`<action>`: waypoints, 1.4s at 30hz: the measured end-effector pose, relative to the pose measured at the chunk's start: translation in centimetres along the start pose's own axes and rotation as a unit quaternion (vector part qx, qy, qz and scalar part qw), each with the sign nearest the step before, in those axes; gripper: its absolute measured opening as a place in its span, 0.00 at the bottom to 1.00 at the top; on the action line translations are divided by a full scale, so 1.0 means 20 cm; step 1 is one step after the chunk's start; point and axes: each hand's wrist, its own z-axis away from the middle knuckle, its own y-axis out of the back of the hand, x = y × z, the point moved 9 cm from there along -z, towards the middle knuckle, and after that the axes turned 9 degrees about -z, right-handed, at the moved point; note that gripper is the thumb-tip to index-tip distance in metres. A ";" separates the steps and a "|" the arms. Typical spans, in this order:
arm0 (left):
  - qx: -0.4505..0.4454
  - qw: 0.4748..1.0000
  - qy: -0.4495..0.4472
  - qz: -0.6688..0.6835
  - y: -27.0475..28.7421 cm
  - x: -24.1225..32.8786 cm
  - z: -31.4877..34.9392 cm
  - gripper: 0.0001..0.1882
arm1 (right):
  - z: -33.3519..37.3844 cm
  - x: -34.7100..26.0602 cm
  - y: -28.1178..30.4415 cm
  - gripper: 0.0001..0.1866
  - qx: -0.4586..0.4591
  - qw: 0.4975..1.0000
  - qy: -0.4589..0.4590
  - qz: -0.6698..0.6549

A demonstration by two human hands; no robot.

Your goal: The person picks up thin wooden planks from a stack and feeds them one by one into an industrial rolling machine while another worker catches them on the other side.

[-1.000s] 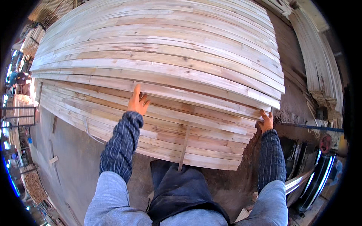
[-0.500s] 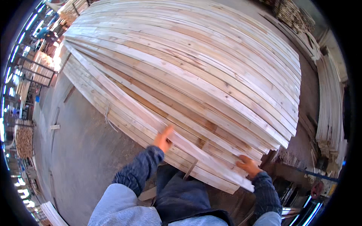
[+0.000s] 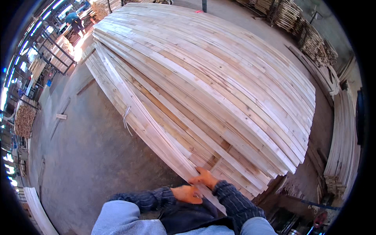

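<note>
Long pale wooden boards lie side by side in a big stack (image 3: 219,74) ahead of me, with a lower layer on its near side. One long wooden board (image 3: 156,139) slants along the outer left edge of that layer, its near end close to my body. My right hand (image 3: 204,178) is closed over this board near its end, fingers across the top face. Just nearer to me, my left hand (image 3: 187,194) has its fingers curled at the board's outer edge. Part of the left fingers' hold is hidden.
A thin strap (image 3: 126,117) hangs by the stack's left edge. Grey concrete floor (image 3: 102,156) spreads to the left, with a small wood block (image 3: 61,116) on it. More stacked timber (image 3: 340,145) stands at right. A person (image 3: 73,22) works far off at upper left.
The board's near end has swung left and toward me, onto the outer edge. Both hands have come closer together, the right one moving left. My view has shifted too.
</note>
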 end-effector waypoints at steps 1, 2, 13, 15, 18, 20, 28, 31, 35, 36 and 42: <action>0.008 0.997 0.002 -0.081 0.19 0.20 0.10 0.21 | 0.09 0.12 0.01 0.57 0.018 1.000 -0.001 -0.020; 0.061 0.994 -0.033 -0.086 0.27 0.19 0.16 0.20 | 0.18 0.22 0.02 0.57 0.031 0.999 0.001 -0.034; 0.138 0.766 -0.053 -0.626 1.31 -0.01 0.33 0.53 | 1.57 0.78 0.21 0.52 0.156 0.964 -0.121 0.178; 0.154 0.744 -0.123 -0.638 1.26 0.00 0.33 0.51 | 1.75 0.87 0.16 0.48 0.193 0.954 -0.112 0.199; 0.054 0.788 -0.080 -0.608 1.08 -0.23 0.20 0.40 | 1.93 0.95 0.09 0.46 0.237 0.934 -0.123 0.235; 0.105 0.775 -0.133 -0.609 0.92 -0.12 0.21 0.35 | 2.00 1.13 0.00 0.47 0.281 0.920 -0.098 0.253; 0.135 0.755 -0.202 -0.609 0.45 0.17 0.21 0.36 | 2.45 1.44 -0.07 0.46 0.458 0.843 -0.053 0.275; 0.040 0.708 0.027 -0.704 0.39 0.20 0.17 0.47 | 2.66 1.51 -0.04 0.51 0.532 0.792 -0.097 0.283; 0.132 0.742 -0.218 -0.620 -0.07 0.78 0.04 0.38 | 2.87 1.55 -0.07 0.53 0.611 0.731 -0.141 0.271; 0.138 0.740 -0.224 -0.619 -0.18 0.85 0.00 0.38 | 2.87 1.49 -0.06 0.52 0.626 0.730 -0.102 0.256; 0.141 0.771 -0.273 -0.558 -0.68 0.98 -0.18 0.37 | 2.40 1.21 -0.11 0.50 0.579 0.756 0.094 0.291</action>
